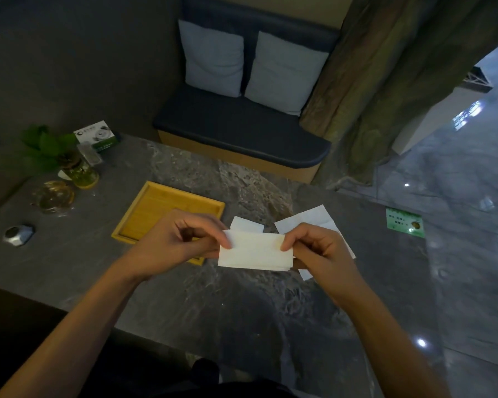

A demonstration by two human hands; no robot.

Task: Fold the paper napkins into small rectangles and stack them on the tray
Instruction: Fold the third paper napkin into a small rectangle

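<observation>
I hold a folded white paper napkin (255, 252) above the grey marble table (242, 305). My left hand (181, 239) pinches its left end, and my right hand (316, 248) pinches its right end. The yellow wooden tray (153, 208) lies on the table just behind my left hand, which hides its near right corner; the part I see holds nothing. A small folded napkin (246, 224) lies right of the tray. An unfolded napkin (308, 218) lies behind my right hand.
At the table's left stand a green plant in a glass jar (78, 170), a glass ashtray (53, 196), a card stand (97, 136) and a metal object (19, 234). A green card (405, 222) lies at the right. A bench with two cushions (242, 124) stands beyond.
</observation>
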